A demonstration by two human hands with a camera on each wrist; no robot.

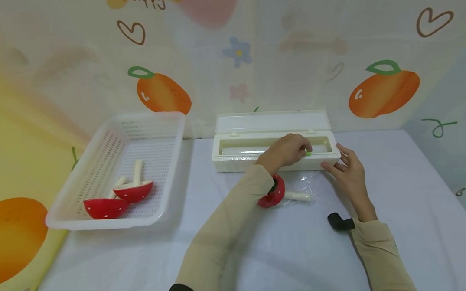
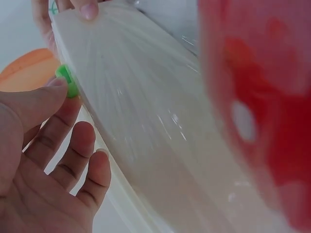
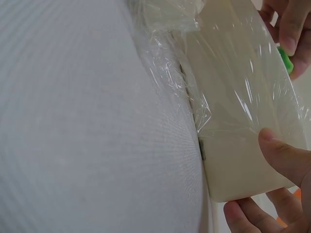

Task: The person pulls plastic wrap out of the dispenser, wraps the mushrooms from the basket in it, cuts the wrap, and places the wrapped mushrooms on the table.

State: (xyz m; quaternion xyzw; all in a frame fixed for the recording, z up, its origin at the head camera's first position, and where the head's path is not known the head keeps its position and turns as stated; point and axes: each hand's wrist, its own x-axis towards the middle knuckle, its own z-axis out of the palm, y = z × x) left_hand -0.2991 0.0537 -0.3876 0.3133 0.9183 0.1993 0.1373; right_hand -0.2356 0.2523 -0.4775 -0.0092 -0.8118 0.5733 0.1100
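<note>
The counter (image 1: 292, 260) has a white, cloth-like surface with faint creases. A white basket (image 1: 103, 224) stands at its left side, the near left corner reaching past the edge. Right of it, well apart, an open white box (image 1: 237, 165) lies along the far side. In front of the box lie a red-capped mushroom (image 1: 276, 196) and crumpled clear film (image 1: 308, 183).

My head cam looks forward and down, widest of the three: tablecloth (image 1: 300, 259) through to backdrop (image 1: 284, 74). Left wrist cam sits tight on the box (image 1: 234, 165), its wall slanting across frame beside the left hand (image 1: 285, 151). Right wrist cam's also close, on the box end at the right hand (image 1: 349, 171), tablecloth filling frame left. I get the green piece (image 3: 285, 59) in both wrist views.
</note>
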